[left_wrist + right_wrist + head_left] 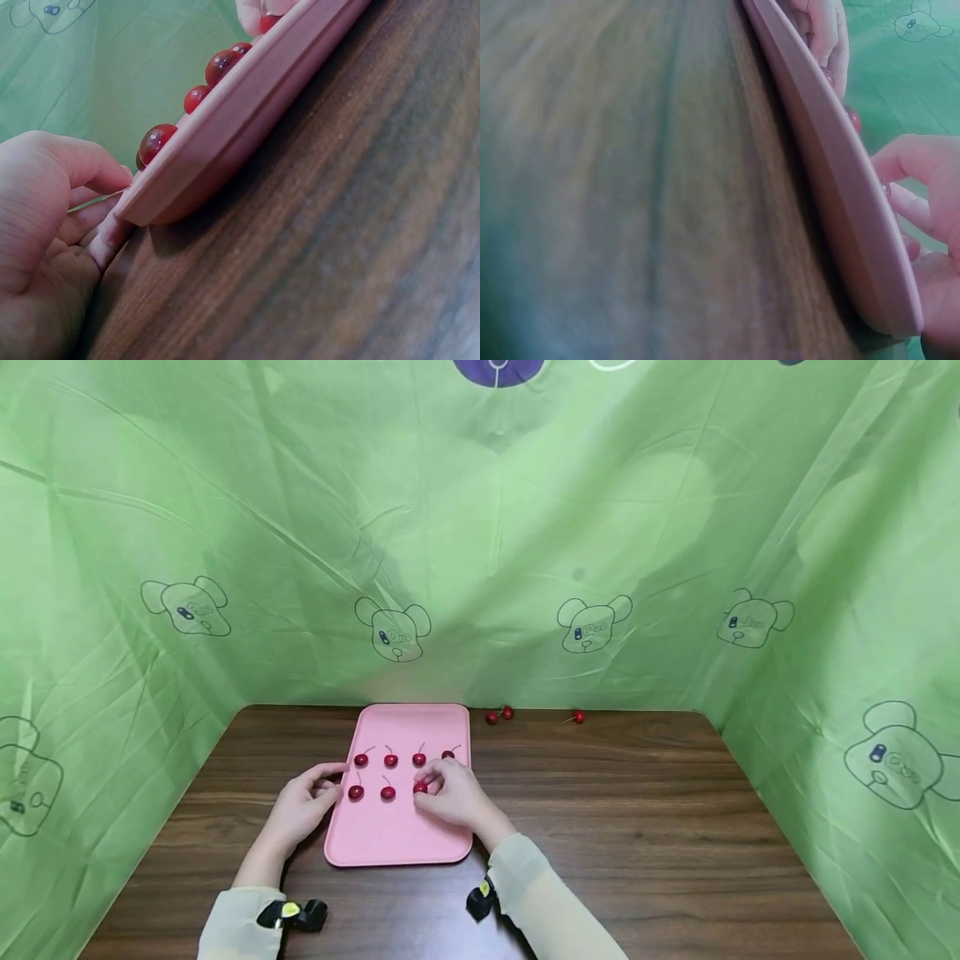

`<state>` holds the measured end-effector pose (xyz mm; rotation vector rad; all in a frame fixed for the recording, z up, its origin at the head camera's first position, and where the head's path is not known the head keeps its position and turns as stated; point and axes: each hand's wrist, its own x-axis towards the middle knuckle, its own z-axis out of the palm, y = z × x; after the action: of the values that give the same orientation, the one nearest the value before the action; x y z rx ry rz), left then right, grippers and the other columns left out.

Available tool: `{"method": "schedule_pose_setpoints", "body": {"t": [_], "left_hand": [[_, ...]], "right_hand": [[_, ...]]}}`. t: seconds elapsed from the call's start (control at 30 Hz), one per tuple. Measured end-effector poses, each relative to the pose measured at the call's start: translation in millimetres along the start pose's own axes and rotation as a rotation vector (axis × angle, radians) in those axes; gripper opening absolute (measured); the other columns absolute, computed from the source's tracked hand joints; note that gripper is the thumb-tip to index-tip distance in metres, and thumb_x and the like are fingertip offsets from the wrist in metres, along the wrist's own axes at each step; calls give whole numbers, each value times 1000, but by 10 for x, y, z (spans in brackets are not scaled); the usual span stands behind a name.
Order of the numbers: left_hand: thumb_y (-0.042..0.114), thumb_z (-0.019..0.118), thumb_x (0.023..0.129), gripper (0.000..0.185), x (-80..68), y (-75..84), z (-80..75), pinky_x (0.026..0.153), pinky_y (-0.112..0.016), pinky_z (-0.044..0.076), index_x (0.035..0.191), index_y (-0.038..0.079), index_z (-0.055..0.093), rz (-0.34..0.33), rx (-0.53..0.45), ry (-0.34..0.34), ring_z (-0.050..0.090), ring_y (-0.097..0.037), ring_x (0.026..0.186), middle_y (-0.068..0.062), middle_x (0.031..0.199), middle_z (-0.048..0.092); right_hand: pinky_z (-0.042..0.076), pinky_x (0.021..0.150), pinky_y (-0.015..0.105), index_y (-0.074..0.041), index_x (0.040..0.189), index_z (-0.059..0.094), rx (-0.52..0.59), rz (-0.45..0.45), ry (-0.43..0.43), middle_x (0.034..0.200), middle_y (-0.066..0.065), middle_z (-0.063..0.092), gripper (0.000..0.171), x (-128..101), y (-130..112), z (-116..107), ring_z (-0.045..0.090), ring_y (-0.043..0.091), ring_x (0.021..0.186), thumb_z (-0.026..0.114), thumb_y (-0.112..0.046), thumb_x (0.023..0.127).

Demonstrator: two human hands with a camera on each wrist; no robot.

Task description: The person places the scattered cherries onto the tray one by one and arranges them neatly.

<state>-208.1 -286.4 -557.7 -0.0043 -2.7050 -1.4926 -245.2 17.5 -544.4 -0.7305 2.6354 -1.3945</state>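
Note:
A pink tray [397, 847] lies on the wooden table, holding red cherries with thin stems in two rows. My left hand [302, 803] is at the tray's left edge; in the left wrist view its thumb [105, 166] meets the rim while other fingers lie lower against the side. Over the tray's right half, my right hand [456, 793] pinches a cherry [421, 787] between thumb and fingers, at the third place of the nearer row. Behind that hand, a cherry [447, 754] at the far row's right end is partly covered.
Two cherries [492, 717] lie together on the table beyond the tray's right side. Another cherry [579, 717] lies farther right near the back edge. Dark wooden table [637, 827] extends to the right, and green cloth [495, 635] with drawn bear heads walls the back and sides.

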Motion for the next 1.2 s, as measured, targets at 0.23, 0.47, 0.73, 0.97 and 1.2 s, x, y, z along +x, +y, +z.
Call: {"method": "schedule_pose_setpoints", "body": {"t": [0.23, 0.47, 0.73, 0.97, 1.2], "left_hand": [[7, 69, 105, 37, 4, 10, 5, 76, -25, 53, 141, 8, 71, -2, 0, 0, 66, -17, 90, -12, 105, 73], [8, 70, 103, 35, 19, -15, -4, 75, -26, 53, 138, 9, 74, 28, 12, 12, 66, -16, 87, -11, 103, 73], [6, 72, 101, 36, 23, -35, 5, 74, -25, 53, 137, 7, 73, 40, -2, 11, 65, -14, 84, -10, 99, 73], [9, 74, 103, 36, 13, -36, 3, 73, -26, 52, 139, 8, 73, 32, 16, 5, 65, -15, 84, -9, 99, 72], [11, 74, 104, 36, 20, -18, 9, 73, -27, 52, 139, 8, 73, 26, 10, -1, 64, -17, 85, -8, 98, 72]], "right_hand": [[53, 78, 24, -8, 109, 78, 35, 17, 18, 102, 4, 73, 21, -15, 12, -43, 65, 7, 81, 83, -13, 90], [56, 65, 25, -9, 111, 77, 231, 126, 67, 103, 5, 73, 19, -17, 26, -89, 66, 10, 79, 82, -14, 93], [57, 55, 27, -6, 114, 76, 308, 145, 86, 94, 3, 73, 22, -12, 22, -241, 68, 14, 75, 83, -12, 94], [57, 67, 30, -9, 115, 77, 195, 98, 113, 100, 3, 75, 21, 18, 163, -614, 68, 15, 84, 83, -14, 95], [56, 82, 34, -9, 115, 77, 103, 101, 206, 105, 5, 78, 21, -26, 498, -1209, 69, 18, 89, 83, -12, 95]]}}
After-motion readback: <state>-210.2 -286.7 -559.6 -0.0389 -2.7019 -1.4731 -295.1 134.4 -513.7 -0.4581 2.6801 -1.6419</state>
